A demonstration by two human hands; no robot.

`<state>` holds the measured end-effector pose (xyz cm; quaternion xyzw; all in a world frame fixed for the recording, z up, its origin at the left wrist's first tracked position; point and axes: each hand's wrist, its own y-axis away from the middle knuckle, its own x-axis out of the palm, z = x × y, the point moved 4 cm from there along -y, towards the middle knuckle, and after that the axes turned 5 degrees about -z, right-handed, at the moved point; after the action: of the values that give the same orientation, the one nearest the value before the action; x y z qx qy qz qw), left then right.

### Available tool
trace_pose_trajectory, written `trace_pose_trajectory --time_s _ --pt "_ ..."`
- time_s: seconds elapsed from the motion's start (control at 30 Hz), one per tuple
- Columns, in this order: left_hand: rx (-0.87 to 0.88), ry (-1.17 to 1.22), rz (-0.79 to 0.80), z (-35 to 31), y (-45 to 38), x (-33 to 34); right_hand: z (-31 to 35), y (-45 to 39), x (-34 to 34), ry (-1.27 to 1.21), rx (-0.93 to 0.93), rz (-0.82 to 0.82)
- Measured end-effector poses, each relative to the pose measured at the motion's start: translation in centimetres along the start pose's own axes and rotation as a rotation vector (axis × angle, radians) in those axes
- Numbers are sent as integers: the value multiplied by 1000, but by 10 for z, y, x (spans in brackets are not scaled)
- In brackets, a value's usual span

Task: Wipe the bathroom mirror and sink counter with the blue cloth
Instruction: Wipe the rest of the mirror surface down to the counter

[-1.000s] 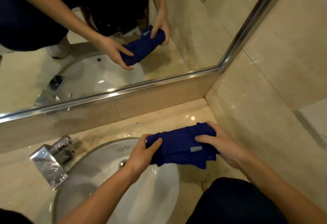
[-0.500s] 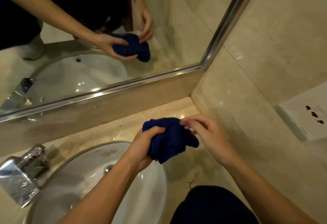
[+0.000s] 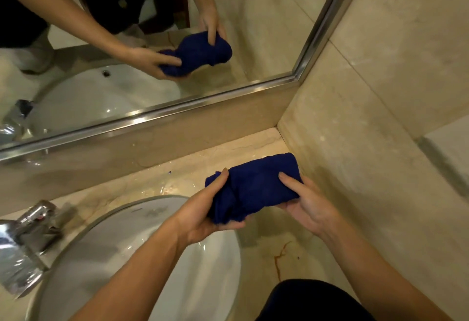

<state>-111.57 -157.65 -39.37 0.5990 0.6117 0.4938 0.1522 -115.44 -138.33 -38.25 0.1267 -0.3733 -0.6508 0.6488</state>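
Observation:
A dark blue cloth [image 3: 256,183], bunched into a thick roll, hangs above the beige marble counter [image 3: 228,153] near the right corner. My left hand [image 3: 203,216] grips its left end from below, thumb on top. My right hand [image 3: 309,206] holds the right end, thumb pressed on the cloth. The mirror [image 3: 253,29] rises behind the counter with a metal frame, and it reflects both hands and the cloth. Water drops lie on the counter behind the white sink [image 3: 152,257].
A chrome faucet [image 3: 28,242] stands at the left of the basin. A tiled wall [image 3: 380,92] closes the right side, meeting the mirror in the corner. A brown stain marks the counter near the front edge. My dark-clothed knee shows at the bottom.
The cloth went from a tight wad in my left hand to a longer roll held at both ends. My right hand took hold of its right end.

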Motion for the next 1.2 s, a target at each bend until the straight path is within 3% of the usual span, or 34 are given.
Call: trace_pose_trajectory --time_s 0.1,0.27,0.53,0.67,0.9,1.07,1.2 --pt "145 26 -144 -1 -17 -1 10 -9 -8 85 -22 -37" --pt "309 14 -207 -12 -49 5 26 -53 -16 260 -95 -166" --pt "296 -50 -409 -34 -112 3 41 -134 -16 589 -297 -386" --pt "253 -139 -410 -39 -137 2 39 -158 -25 753 -392 -493" --pt "376 15 -420 -29 -165 -2 25 -174 -22 1106 -628 -604" --pt "375 -242 -433 -36 -162 -17 13 -180 -20 1460 -554 -648" --pt "460 -664 -678 -48 -142 -20 8 -174 -19 1544 -512 -672"
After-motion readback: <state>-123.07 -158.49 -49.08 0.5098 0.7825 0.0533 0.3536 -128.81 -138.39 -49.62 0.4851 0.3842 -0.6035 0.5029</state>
